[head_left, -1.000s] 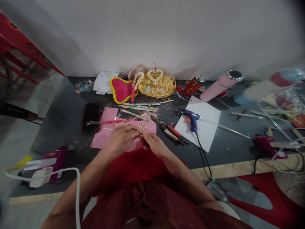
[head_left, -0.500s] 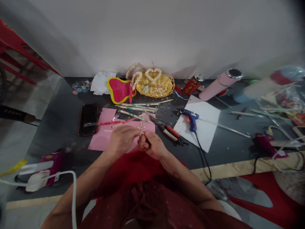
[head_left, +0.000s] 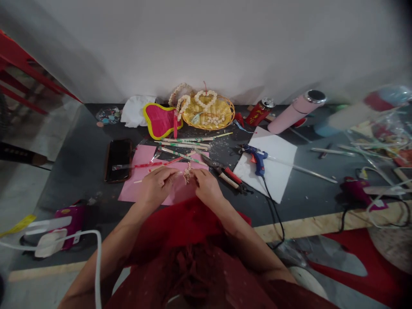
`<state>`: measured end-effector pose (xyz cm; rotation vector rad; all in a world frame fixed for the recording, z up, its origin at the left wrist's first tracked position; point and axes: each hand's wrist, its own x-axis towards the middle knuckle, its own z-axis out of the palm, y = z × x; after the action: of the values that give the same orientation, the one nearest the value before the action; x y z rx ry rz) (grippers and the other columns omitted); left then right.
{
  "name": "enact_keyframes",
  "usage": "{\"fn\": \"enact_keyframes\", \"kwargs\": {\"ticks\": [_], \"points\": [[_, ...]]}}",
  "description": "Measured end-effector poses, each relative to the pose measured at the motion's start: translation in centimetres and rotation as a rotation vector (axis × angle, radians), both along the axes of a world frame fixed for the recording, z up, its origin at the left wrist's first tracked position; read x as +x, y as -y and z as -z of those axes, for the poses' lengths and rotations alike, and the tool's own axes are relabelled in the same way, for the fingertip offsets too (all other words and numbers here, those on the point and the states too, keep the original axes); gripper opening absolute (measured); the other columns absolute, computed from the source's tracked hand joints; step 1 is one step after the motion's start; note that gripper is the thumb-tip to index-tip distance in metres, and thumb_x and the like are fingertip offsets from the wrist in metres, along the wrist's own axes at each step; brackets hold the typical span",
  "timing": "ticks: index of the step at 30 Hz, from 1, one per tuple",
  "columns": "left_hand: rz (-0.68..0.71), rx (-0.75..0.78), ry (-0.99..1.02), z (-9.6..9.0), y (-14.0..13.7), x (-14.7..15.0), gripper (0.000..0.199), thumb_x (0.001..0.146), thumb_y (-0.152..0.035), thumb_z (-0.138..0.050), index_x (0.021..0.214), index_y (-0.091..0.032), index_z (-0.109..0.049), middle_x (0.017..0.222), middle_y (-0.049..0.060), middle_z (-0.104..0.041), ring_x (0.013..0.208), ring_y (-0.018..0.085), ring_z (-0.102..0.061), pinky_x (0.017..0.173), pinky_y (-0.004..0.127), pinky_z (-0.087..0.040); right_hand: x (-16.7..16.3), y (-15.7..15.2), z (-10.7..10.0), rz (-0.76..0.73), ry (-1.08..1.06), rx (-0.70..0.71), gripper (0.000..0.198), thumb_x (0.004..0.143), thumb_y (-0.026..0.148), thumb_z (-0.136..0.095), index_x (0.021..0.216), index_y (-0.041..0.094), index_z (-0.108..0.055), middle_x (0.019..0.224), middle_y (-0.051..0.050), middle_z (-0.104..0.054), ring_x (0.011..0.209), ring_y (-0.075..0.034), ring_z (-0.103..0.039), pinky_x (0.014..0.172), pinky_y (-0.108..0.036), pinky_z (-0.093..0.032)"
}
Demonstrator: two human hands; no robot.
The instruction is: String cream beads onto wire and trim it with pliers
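A small beige ornament (head_left: 187, 173), made of short joined pieces, hangs upright at the fingertips of my right hand (head_left: 207, 184). The right fingers are pinched on its right side. To its left, my left hand (head_left: 157, 184) is closed in a pinch; a thin pale tip seems to poke out toward the ornament, too small to name. Both hands hover over pink paper (head_left: 131, 189). Just beyond them lie paper-wrapped chopsticks (head_left: 185, 158) and red-handled pliers (head_left: 225, 175).
A blue glue gun (head_left: 257, 159) rests on a white sheet (head_left: 280, 182), its cord running over the front edge. A wicker basket (head_left: 232, 118) holds beige pieces. Nearby stand a red can (head_left: 259, 112) and a pink flask (head_left: 296, 112). A phone (head_left: 118, 159) lies left.
My hands have drawn apart. The left hand has let go of the ornament and shifted left, while the right still holds it, now turned more upright.
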<state>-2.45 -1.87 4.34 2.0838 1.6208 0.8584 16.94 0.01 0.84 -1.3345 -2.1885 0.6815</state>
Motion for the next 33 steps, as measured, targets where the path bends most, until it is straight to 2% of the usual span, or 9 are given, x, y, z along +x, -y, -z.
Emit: {"fn": "enact_keyframes", "kwargs": {"ticks": [3, 8, 11, 15, 20, 24, 26, 30, 33], "points": [[0.017, -0.033, -0.077, 0.8, -0.2, 0.0, 0.023, 0.091, -0.030, -0.048, 0.099, -0.022, -0.067, 0.096, 0.004, -0.071, 0.090, 0.018, -0.064, 0.083, 0.030, -0.047, 0.3, -0.3, 0.2, -0.004, -0.031, 0.006, 0.043, 0.080, 0.005, -0.044, 0.120, 0.015, -0.055, 0.112, -0.013, -0.062, 0.107, -0.023, -0.055, 0.095, -0.039, -0.045], [0.000, -0.105, -0.144, 1.4, -0.3, 0.0, 0.023, 0.091, -0.032, -0.049, 0.094, -0.022, -0.069, 0.090, 0.005, -0.071, 0.084, 0.017, -0.063, 0.078, 0.028, -0.046, 1.2, -0.7, 0.1, 0.054, -0.161, -0.005, 0.036, 0.086, 0.009, -0.039, 0.115, 0.018, -0.058, 0.110, -0.011, -0.061, 0.106, -0.021, -0.056, 0.096, -0.037, -0.045], [-0.006, -0.120, -0.185, 1.7, -0.4, -0.1, 0.024, 0.091, -0.035, -0.048, 0.092, -0.022, -0.069, 0.089, 0.005, -0.070, 0.082, 0.017, -0.062, 0.074, 0.026, -0.044, 1.7, -1.0, 0.1, 0.086, -0.200, -0.004, 0.040, 0.084, 0.006, -0.037, 0.116, 0.018, -0.057, 0.108, -0.011, -0.059, 0.103, -0.020, -0.057, 0.093, -0.035, -0.047], [0.040, -0.106, -0.253, 2.2, -1.0, 0.0, 0.026, 0.092, -0.035, -0.047, 0.093, -0.022, -0.069, 0.089, 0.005, -0.070, 0.083, 0.017, -0.062, 0.072, 0.026, -0.044, 1.9, -1.1, 0.3, 0.101, -0.085, 0.000, 0.041, 0.082, 0.005, -0.037, 0.115, 0.018, -0.059, 0.108, -0.012, -0.059, 0.103, -0.022, -0.056, 0.093, -0.038, -0.046], [0.138, -0.088, -0.265, 2.7, -2.2, 1.2, 0.024, 0.091, -0.027, -0.047, 0.100, -0.024, -0.069, 0.095, 0.004, -0.069, 0.088, 0.018, -0.062, 0.075, 0.028, -0.046, 1.7, -0.9, 0.5, 0.026, 0.125, 0.025, 0.037, 0.081, 0.004, -0.041, 0.105, 0.018, -0.065, 0.105, -0.012, -0.060, 0.103, -0.025, -0.052, 0.094, -0.040, -0.044], [0.175, -0.053, -0.284, 3.4, -2.8, 1.9, 0.027, 0.091, -0.023, -0.044, 0.103, -0.021, -0.068, 0.096, 0.007, -0.068, 0.089, 0.018, -0.061, 0.077, 0.029, -0.047, 1.7, -0.7, 0.5, 0.027, 0.162, 0.047, 0.039, 0.081, 0.004, -0.042, 0.109, 0.019, -0.065, 0.107, -0.011, -0.060, 0.102, -0.025, -0.050, 0.092, -0.039, -0.045], [0.173, -0.029, -0.320, 3.7, -3.0, 2.0, 0.026, 0.091, -0.022, -0.044, 0.103, -0.020, -0.067, 0.099, 0.008, -0.068, 0.092, 0.019, -0.061, 0.078, 0.029, -0.047, 1.6, -0.6, 0.3, 0.000, 0.140, 0.071, 0.038, 0.082, 0.005, -0.041, 0.107, 0.019, -0.066, 0.107, -0.010, -0.060, 0.101, -0.023, -0.050, 0.093, -0.037, -0.044], [0.123, -0.044, -0.361, 3.3, -3.2, 1.7, 0.023, 0.090, -0.021, -0.045, 0.097, -0.020, -0.067, 0.099, 0.007, -0.068, 0.093, 0.018, -0.062, 0.077, 0.028, -0.048, 1.3, -0.4, -0.1, -0.151, 0.137, 0.117, 0.035, 0.082, 0.006, -0.044, 0.098, 0.022, -0.070, 0.104, -0.007, -0.060, 0.103, -0.023, -0.047, 0.094, -0.038, -0.042], [0.073, -0.080, -0.378, 2.5, -3.1, 1.2, 0.022, 0.090, -0.024, -0.046, 0.097, -0.022, -0.067, 0.101, 0.006, -0.068, 0.093, 0.019, -0.062, 0.074, 0.028, -0.048, 1.3, -0.5, -0.2, -0.113, 0.150, 0.117, 0.036, 0.082, 0.007, -0.044, 0.101, 0.023, -0.070, 0.105, -0.008, -0.060, 0.102, -0.024, -0.047, 0.092, -0.040, -0.041]]}}
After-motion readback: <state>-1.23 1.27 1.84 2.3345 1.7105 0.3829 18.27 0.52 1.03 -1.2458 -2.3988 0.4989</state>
